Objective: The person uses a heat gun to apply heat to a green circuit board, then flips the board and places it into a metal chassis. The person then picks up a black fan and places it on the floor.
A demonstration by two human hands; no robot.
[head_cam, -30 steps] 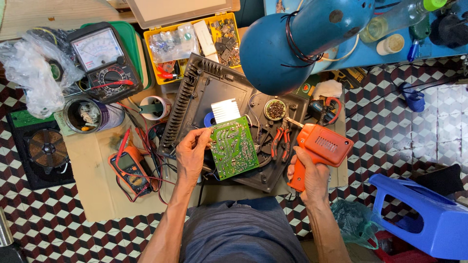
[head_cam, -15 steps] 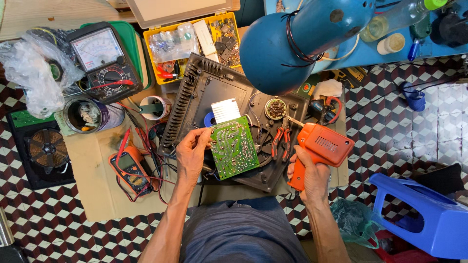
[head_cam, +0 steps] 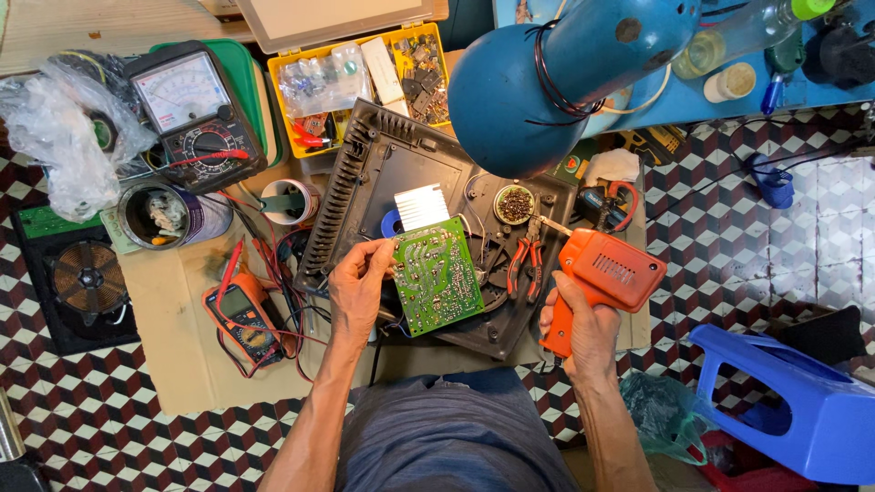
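I am watching both hands working over the black plastic housing (head_cam: 365,196), which is lying open on a sheet of brown cardboard (head_cam: 173,337) spread on the checkered floor (head_cam: 82,428). The left hand (head_cam: 357,290) is gripping the green circuit board (head_cam: 437,276) by its left edge, fingers (head_cam: 378,252) closed on it, holding it tilted over the lower middle of the housing. The right hand (head_cam: 583,330) is clenching the handle of the orange soldering gun (head_cam: 609,276), just right of the housing's lower right corner; the gun's thin tip is pointing up and left toward a small round tin (head_cam: 515,204) resting in the housing. Red-handled pliers (head_cam: 526,264) are lying in the housing between the board and the gun. Left of the housing, an orange digital multimeter (head_cam: 239,312) is sitting on the cardboard among red and black leads, and above it a white cup (head_cam: 290,202) and an open can (head_cam: 164,214). Up and left of the housing an analog meter (head_cam: 196,114) is resting, and directly above the housing a yellow parts box (head_cam: 365,77) is standing open. A blue lamp shade (head_cam: 556,87) is hanging over the housing's upper right corner
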